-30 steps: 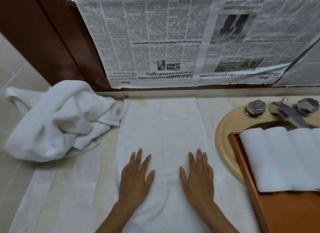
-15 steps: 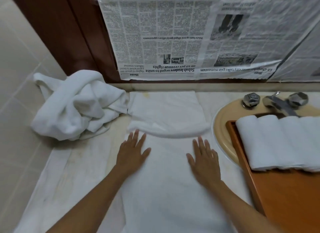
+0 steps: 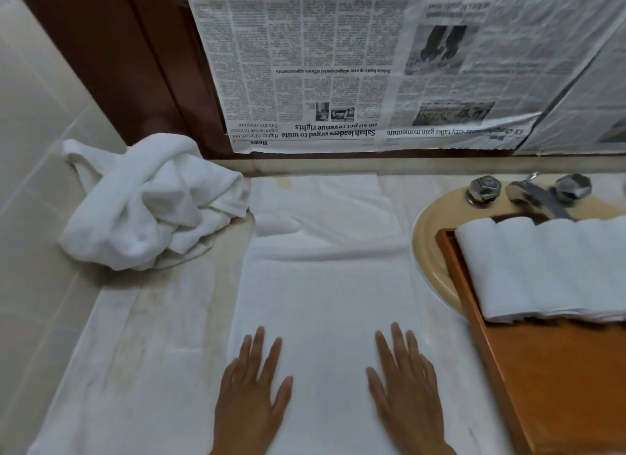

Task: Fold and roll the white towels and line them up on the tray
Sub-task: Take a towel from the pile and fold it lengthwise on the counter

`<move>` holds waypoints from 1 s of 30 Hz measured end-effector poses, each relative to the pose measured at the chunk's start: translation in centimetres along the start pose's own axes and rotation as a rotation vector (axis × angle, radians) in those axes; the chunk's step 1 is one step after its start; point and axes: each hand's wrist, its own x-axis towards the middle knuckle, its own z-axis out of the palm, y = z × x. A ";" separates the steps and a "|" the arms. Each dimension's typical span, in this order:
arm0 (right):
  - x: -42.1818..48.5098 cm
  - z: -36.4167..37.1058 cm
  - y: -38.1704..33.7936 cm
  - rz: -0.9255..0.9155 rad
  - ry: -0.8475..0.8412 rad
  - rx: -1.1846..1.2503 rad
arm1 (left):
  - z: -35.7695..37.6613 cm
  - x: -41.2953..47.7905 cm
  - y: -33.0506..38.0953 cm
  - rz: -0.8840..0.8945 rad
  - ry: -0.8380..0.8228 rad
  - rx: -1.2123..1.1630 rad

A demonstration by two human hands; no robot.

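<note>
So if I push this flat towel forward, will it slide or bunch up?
Probably bunches: the flat towel shows a soft ridge across its far part, so it looks floppy. Lifted by one edge it would likely droop, like the crumpled towel pile.

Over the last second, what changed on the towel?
The left hand and right hand slid up the flat towel, bunching a ridge across it, then drew back to its near end. Nothing gripped or released; palms flat throughout. The towel pile, rolled towels and tray are unchanged.
</note>
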 end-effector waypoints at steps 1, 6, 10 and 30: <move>-0.3 0.0 0.3 -0.017 -0.004 -0.004 | -0.1 -0.4 -0.3 -0.012 -0.020 0.015; 2.1 -0.2 0.3 -0.050 -0.011 0.021 | -0.5 2.0 -0.5 -0.003 -0.036 0.066; 8.1 -1.5 0.0 -0.044 -0.048 -0.012 | -2.6 8.8 0.0 -0.018 -0.084 0.089; 1.4 -5.3 0.7 0.502 -0.018 0.178 | -3.1 -0.6 -3.7 -0.482 0.257 -0.414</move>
